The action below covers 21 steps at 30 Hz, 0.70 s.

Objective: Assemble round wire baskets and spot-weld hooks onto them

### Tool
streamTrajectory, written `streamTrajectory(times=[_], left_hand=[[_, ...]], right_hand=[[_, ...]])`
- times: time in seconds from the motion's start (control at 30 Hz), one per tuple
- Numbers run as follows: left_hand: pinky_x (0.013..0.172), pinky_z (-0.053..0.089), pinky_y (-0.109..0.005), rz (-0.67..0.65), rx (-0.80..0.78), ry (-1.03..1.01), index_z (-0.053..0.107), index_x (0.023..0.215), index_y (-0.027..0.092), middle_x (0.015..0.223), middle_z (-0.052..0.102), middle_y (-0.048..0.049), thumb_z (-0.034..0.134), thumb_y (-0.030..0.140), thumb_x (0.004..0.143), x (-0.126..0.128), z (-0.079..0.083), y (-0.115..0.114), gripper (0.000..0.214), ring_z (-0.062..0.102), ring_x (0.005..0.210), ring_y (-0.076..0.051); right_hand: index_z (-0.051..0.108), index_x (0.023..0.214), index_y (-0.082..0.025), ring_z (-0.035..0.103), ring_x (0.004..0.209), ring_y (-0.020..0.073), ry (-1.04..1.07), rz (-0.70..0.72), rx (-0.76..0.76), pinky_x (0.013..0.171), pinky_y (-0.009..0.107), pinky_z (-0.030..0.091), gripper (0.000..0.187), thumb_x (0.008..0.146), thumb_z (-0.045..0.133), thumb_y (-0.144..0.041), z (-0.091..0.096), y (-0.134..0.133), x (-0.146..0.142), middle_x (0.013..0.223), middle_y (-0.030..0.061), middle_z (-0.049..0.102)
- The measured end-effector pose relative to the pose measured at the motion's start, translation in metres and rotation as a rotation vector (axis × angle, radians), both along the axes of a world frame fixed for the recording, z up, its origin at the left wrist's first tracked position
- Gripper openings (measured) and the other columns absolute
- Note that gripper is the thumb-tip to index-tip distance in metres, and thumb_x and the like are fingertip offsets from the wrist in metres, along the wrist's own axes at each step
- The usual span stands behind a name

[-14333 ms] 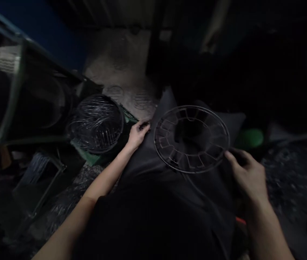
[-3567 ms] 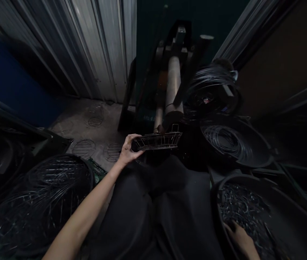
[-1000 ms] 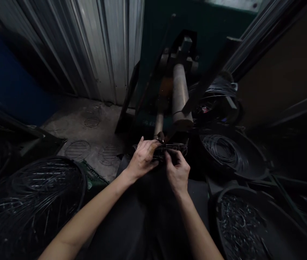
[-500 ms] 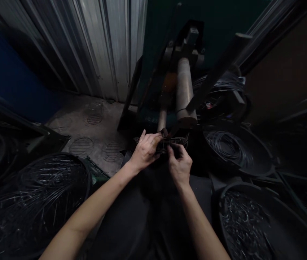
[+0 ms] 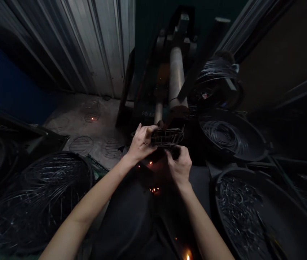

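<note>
A small round wire basket (image 5: 167,137) is held on its side under the lower electrode (image 5: 158,113) of a spot welder. My left hand (image 5: 141,141) is closed on the basket's left part, thumb below and fingers above. Just under the basket's near rim, my right hand (image 5: 179,162) has thumb and fingers pinched together. What it pinches is too small and dark to make out. Above the basket stands the welder's thick grey cylinder (image 5: 176,74). Orange sparks (image 5: 154,189) glow below, between my forearms.
At the left a tub (image 5: 90,173) holds many bent wires. Right of me, one dark basin (image 5: 261,139) holds coiled wire, and a nearer basin (image 5: 285,202) holds small curved wire pieces. Round wire grids (image 5: 81,145) lie on the floor near a corrugated metal wall (image 5: 99,47).
Sparks have appeared below the basket, on the floor and near my lap. The basket now shows more openly, and my right hand sits slightly lower from it. The camera view has shifted.
</note>
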<state>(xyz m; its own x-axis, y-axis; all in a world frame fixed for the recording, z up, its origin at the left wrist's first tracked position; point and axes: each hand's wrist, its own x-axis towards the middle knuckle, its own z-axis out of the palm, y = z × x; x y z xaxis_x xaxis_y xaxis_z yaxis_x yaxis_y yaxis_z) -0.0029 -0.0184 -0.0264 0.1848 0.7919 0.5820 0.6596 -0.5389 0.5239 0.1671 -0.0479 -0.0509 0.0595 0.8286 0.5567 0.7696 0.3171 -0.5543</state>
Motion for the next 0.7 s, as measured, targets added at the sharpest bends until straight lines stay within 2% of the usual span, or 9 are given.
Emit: streamTrajectory(times=[0.13, 0.23, 0.27, 0.33, 0.47, 0.53, 0.6, 0.63, 0.7], left_hand=[[0.112, 0.013, -0.058, -0.041, -0.033, -0.008, 0.036, 0.125, 0.023, 0.120, 0.057, -0.0073, 0.066, 0.023, 0.071, -0.005, 0.000, -0.002, 0.061, 0.051, 0.117, -0.024], [0.111, 0.004, -0.062, -0.112, -0.110, 0.007, 0.025, 0.136, 0.024, 0.139, 0.040, -0.0133, 0.075, 0.034, 0.064, -0.026, -0.013, -0.004, 0.088, 0.029, 0.135, -0.032], [0.111, 0.005, -0.062, -0.114, -0.138, 0.011, 0.021, 0.139, 0.023, 0.144, 0.032, -0.0152, 0.077, 0.036, 0.061, -0.034, -0.022, -0.005, 0.097, 0.024, 0.137, -0.034], [0.110, 0.016, -0.060, -0.058, -0.159, -0.011, 0.016, 0.141, 0.022, 0.146, 0.026, -0.0171, 0.076, 0.037, 0.062, -0.049, -0.041, -0.003, 0.100, 0.024, 0.137, -0.035], [0.103, 0.037, -0.046, 0.025, -0.102, -0.144, 0.033, 0.130, 0.020, 0.127, 0.044, -0.0124, 0.072, 0.033, 0.067, -0.057, -0.068, 0.004, 0.075, 0.045, 0.122, -0.026], [0.100, 0.042, -0.042, 0.042, -0.101, -0.188, 0.039, 0.123, 0.019, 0.119, 0.049, -0.0096, 0.072, 0.031, 0.068, -0.054, -0.068, 0.005, 0.066, 0.050, 0.114, -0.022], [0.096, 0.044, -0.040, 0.046, -0.120, -0.199, 0.042, 0.119, 0.019, 0.115, 0.051, -0.0080, 0.073, 0.030, 0.067, -0.051, -0.063, 0.001, 0.062, 0.053, 0.109, -0.021], [0.095, 0.045, -0.040, 0.044, -0.123, -0.202, 0.044, 0.117, 0.019, 0.113, 0.052, -0.0073, 0.073, 0.029, 0.066, -0.049, -0.059, -0.003, 0.059, 0.054, 0.107, -0.021], [0.093, 0.046, -0.039, 0.037, -0.114, -0.205, 0.047, 0.114, 0.019, 0.109, 0.053, -0.0063, 0.071, 0.024, 0.066, -0.045, -0.052, -0.015, 0.054, 0.054, 0.105, -0.020]], right_hand=[[0.052, 0.086, -0.020, 0.058, 0.071, 0.0186, -0.018, 0.013, 0.006, 0.063, 0.031, 0.047, 0.021, 0.087, 0.050, -0.041, -0.002, 0.015, -0.004, 0.079, 0.0050, 0.059], [0.051, 0.085, -0.020, 0.058, 0.066, 0.0171, 0.039, -0.007, -0.008, 0.061, 0.029, 0.047, 0.021, 0.083, 0.056, -0.040, 0.000, 0.018, -0.004, 0.076, 0.0031, 0.060], [0.051, 0.084, -0.020, 0.058, 0.065, 0.0168, 0.052, -0.013, -0.021, 0.060, 0.029, 0.047, 0.021, 0.083, 0.057, -0.040, 0.000, 0.018, -0.005, 0.075, 0.0028, 0.060], [0.050, 0.082, -0.020, 0.057, 0.063, 0.0166, 0.074, -0.021, -0.051, 0.059, 0.029, 0.047, 0.022, 0.081, 0.058, -0.041, 0.002, 0.018, -0.009, 0.073, 0.0027, 0.060], [0.052, 0.083, -0.019, 0.058, 0.063, 0.0168, 0.105, -0.017, -0.115, 0.061, 0.029, 0.048, 0.026, 0.080, 0.058, -0.044, 0.009, 0.019, -0.010, 0.075, 0.0039, 0.061], [0.055, 0.089, -0.019, 0.061, 0.069, 0.0183, 0.085, 0.016, -0.167, 0.065, 0.030, 0.049, 0.030, 0.080, 0.057, -0.048, 0.010, 0.010, 0.012, 0.081, 0.0054, 0.064], [0.058, 0.097, -0.019, 0.064, 0.080, 0.0214, 0.025, -0.004, -0.243, 0.073, 0.033, 0.050, 0.036, 0.080, 0.055, -0.051, 0.004, -0.013, 0.059, 0.089, 0.0076, 0.067], [0.058, 0.099, -0.019, 0.064, 0.085, 0.0235, -0.019, -0.094, -0.280, 0.076, 0.035, 0.050, 0.038, 0.080, 0.053, -0.052, -0.003, -0.028, 0.091, 0.094, 0.0097, 0.067], [0.061, 0.098, -0.017, 0.065, 0.088, 0.0292, -0.169, -0.397, -0.404, 0.077, 0.041, 0.050, 0.041, 0.081, 0.046, -0.051, -0.026, -0.061, 0.163, 0.097, 0.0155, 0.067]])
